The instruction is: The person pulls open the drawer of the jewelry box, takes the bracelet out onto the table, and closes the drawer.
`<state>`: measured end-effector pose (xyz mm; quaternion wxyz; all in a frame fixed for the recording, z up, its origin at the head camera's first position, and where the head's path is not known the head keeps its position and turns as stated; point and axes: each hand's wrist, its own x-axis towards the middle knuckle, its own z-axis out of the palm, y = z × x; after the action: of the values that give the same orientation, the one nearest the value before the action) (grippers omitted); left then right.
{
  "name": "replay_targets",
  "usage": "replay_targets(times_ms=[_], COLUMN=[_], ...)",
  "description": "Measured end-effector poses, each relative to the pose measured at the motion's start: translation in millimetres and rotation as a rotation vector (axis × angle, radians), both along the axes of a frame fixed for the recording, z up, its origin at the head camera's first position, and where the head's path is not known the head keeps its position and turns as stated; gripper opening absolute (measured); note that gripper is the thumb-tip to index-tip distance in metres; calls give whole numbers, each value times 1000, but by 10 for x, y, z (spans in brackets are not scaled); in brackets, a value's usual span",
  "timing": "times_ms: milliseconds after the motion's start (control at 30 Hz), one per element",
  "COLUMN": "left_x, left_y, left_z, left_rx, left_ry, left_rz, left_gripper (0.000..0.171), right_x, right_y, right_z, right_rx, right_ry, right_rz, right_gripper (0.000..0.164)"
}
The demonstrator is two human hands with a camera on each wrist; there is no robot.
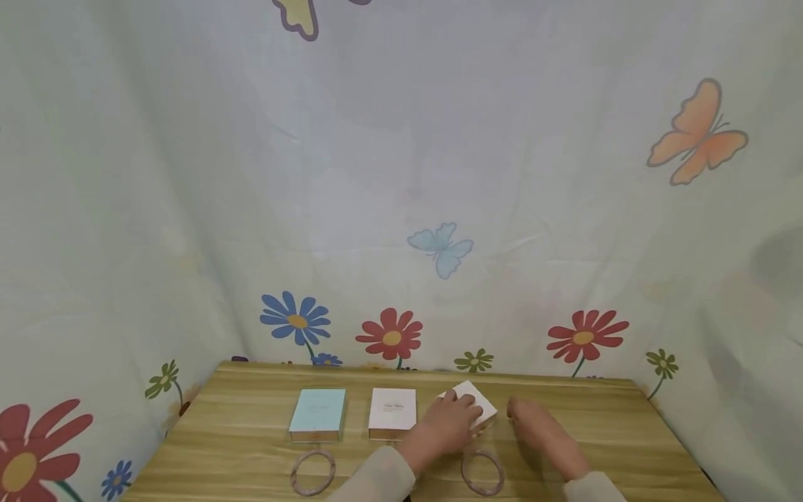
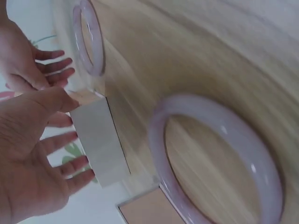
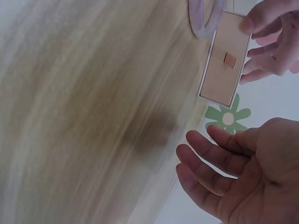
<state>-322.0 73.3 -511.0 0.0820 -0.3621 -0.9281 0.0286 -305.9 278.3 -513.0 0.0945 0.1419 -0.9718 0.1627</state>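
My left hand point(image 1: 448, 422) grips the rightmost white box point(image 1: 484, 403), which sits at an angle. Its thumb is at the near edge and its fingers reach across the top. A tan end face with a small ribbon tab point(image 3: 229, 59) shows on this box in the right wrist view. Just right of the box, my right hand point(image 1: 533, 422) holds nothing, its fingers loosely bent in the right wrist view. Nearer me, below the gripped box, lies a glossy pale lilac bangle point(image 1: 501, 481).
A second white box point(image 1: 392, 411) and a turquoise box point(image 1: 318, 411) stand in line to the left on the wood-grain table point(image 1: 251, 404). Another pale bangle point(image 1: 293, 477) lies before the turquoise box. A curtain with flowers and butterflies point(image 1: 440, 244) hangs behind the table.
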Motion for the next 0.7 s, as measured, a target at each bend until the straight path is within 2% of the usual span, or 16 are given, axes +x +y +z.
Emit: replay_targets(times_ms=[100,200,267,433,567,700], left_x=[-30,-63,-73,-62,-47,-27], left_y=[-68,-119,-142,-169,-186,-188], left_z=[53,64,63,9,-83,-133], left_rx=[-22,-56,-84,-79,-8,110], left_ry=[-3,-20,-21,8,31,18], left_rz=[-72,-127,-147,-173,-165,-75], left_gripper=[28,35,43,47,43,39], right_x=[-7,-8,-9,-4,-2,6], right_y=[5,12,15,7,-15,-40], right_z=[16,19,21,38,46,45], right_rx=[5,11,2,-36,-37,-23], right_ry=[-19,-35,-55,-116,-119,-76], right_rz=[-9,-26,-40,-75,-80,-51], right_gripper=[12,11,12,13,6,8])
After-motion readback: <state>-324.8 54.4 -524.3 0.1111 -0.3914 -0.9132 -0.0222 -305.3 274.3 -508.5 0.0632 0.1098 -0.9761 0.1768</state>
